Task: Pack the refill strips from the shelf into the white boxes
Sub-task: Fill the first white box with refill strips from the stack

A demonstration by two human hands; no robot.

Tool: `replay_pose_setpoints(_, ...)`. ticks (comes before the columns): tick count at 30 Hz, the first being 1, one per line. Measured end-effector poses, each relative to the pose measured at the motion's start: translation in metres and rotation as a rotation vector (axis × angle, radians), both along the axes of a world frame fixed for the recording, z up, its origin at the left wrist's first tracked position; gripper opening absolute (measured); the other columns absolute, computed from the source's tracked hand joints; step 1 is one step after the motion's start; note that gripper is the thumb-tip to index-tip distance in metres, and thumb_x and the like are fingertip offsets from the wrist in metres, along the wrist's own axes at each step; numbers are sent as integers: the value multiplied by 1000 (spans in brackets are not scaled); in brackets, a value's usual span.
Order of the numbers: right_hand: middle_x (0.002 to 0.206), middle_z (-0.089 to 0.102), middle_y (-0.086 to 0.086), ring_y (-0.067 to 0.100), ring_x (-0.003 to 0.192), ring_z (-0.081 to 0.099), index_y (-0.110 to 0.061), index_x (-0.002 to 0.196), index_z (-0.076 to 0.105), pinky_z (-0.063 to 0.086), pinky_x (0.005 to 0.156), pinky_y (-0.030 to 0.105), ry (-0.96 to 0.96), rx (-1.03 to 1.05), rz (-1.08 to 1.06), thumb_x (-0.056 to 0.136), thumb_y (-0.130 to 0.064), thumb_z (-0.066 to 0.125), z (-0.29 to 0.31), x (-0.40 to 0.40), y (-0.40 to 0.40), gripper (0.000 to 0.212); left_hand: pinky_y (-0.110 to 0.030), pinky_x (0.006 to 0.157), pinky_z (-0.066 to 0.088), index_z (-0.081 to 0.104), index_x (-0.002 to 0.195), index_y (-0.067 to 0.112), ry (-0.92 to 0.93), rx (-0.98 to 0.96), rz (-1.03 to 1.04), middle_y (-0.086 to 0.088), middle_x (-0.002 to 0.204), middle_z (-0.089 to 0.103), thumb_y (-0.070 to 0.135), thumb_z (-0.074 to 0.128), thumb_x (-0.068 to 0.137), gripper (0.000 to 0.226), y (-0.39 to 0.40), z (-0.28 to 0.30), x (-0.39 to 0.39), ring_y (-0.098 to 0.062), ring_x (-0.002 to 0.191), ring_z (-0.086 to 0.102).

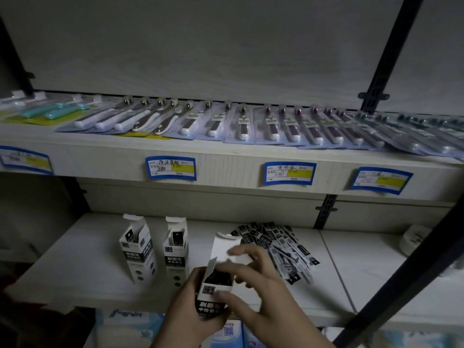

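Observation:
My left hand [187, 310] grips a white box [213, 291] with black print from below, its top flap [226, 249] standing open and dark strips showing inside. My right hand [253, 285] is at the box's open top, thumb against the front wall and fingers touching the flap. Two more white boxes [136, 249] [175, 249] stand upright with open flaps on the lower shelf [88, 259], each with strips inside. A loose pile of black-and-white refill strips [281, 244] lies on the shelf behind my right hand.
The upper shelf [226, 162] carries rows of packaged toothbrushes [251, 124] and blue price labels [170, 168]. A dark metal upright [391, 287] slants across the right. A white roll [414, 238] sits far right on the lower shelf. Packaged goods [130, 330] lie below.

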State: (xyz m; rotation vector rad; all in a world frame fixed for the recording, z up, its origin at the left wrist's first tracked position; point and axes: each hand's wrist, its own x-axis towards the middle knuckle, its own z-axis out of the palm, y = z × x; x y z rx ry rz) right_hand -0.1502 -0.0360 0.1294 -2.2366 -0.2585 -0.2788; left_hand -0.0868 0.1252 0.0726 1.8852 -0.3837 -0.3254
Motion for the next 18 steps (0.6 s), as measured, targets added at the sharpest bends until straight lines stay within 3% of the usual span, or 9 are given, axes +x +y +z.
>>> replay_pose_setpoints(2,136,37,-17,9,102,57,-46,118,58,45,85,13,-65,101,-50,86,-42,64,-1,-5,-13,33,-14,73,54,52,98,42,-20,3,33,33,94,66,11,86,58,61,3,4,-1,5,86,67)
replay_pose_setpoints(5,118,56,-15,12,90,64,-35,103,68,51,76,17,-102,200,-168,86,-30,66,-22,0,-42,18,-8,68,52,48,100,44,-43,25,60,34,92,67,7,87,59,67,8,5,1,9,82,66)
replay_pose_setpoints(10,83,68,-13,2,73,65,-31,83,64,54,68,17,134,-46,-447,90,-11,63,-88,41,-97,21,-6,69,51,47,103,46,-27,30,64,34,92,67,5,86,60,71,14,5,0,9,83,66)
replay_pose_setpoints(12,84,70,-5,6,76,66,-25,84,65,54,70,20,220,-129,-495,91,-10,60,-112,65,-115,18,-4,67,49,49,104,42,-22,35,63,32,92,68,4,86,61,69,15,5,-1,9,83,66)
replay_pose_setpoints(15,99,72,12,27,97,67,-9,90,70,47,74,25,261,-79,-595,91,-10,61,-131,97,-133,10,-6,68,50,49,104,41,3,35,52,35,93,66,5,85,61,67,14,3,-1,10,84,66)
replay_pose_setpoints(18,98,68,23,35,94,64,6,95,66,45,72,33,302,-79,-652,90,-6,58,-135,119,-141,16,-3,72,47,46,105,45,15,23,42,41,92,63,10,85,61,68,19,0,-1,17,85,62)
